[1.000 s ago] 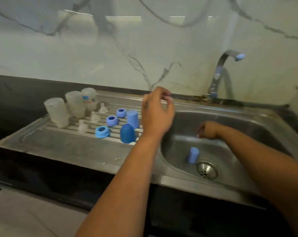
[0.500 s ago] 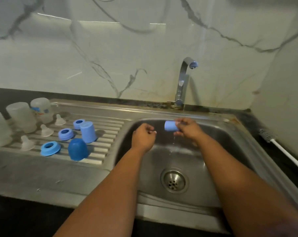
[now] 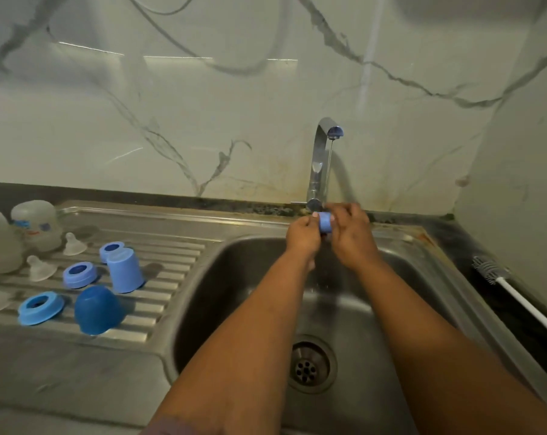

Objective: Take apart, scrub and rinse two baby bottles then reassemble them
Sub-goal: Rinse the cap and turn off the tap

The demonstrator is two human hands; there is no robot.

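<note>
Bottle parts lie on the draining board (image 3: 178, 309) at left: clear bottles (image 3: 36, 224), teats (image 3: 73, 244), blue rings (image 3: 40, 308), caps (image 3: 97, 310); over the sink (image 3: 423, 296), left hand (image 3: 303, 235) and right hand (image 3: 350, 235) both pinch a small blue cap (image 3: 325, 221) beneath the tap (image 3: 321, 161); a bottle brush (image 3: 492, 271) lies at far right.

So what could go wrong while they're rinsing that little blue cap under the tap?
The light blue cap is pinched between the left hand and right hand over the sink; wet, it might slip and fall toward the drain. Splashes from the faucet stream could also reach the rinsed parts on the drainboard.
</note>
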